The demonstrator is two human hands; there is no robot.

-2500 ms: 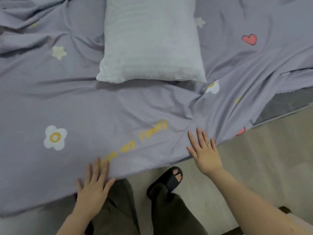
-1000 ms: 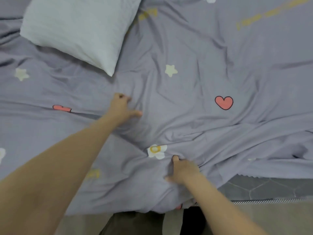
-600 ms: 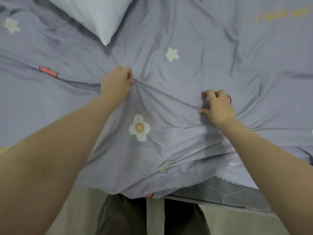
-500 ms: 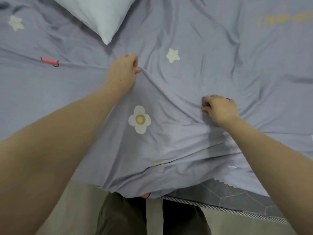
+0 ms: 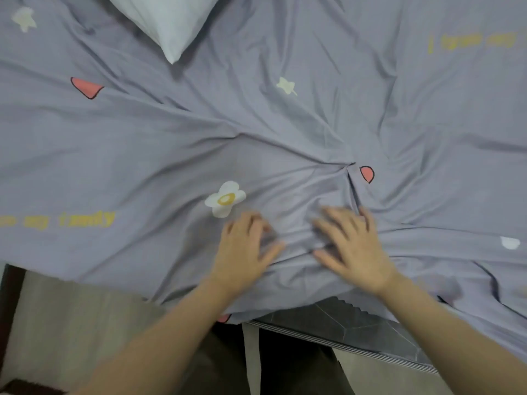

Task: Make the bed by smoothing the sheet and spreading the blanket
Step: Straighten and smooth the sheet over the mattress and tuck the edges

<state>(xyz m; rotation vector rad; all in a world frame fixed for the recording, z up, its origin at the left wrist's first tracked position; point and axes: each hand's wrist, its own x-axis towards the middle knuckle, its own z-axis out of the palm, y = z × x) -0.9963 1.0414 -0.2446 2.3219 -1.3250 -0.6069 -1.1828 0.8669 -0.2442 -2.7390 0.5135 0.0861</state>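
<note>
Left hand [image 5: 245, 252] and right hand [image 5: 352, 246] press the sheet [image 5: 142, 152], fingers spread; the pucker [image 5: 346, 169] lies just beyond the right.

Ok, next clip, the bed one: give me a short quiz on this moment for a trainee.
1. True or false: the left hand and the right hand both lie palm down on the purple sheet.
2. Which print lies nearest the left hand? A, the white flower; B, a star; C, the yellow lettering.
3. Fill in: below the sheet's near edge, the dark grey ______ shows.
Key: 1 true. 2 A. 3 mattress.
</note>
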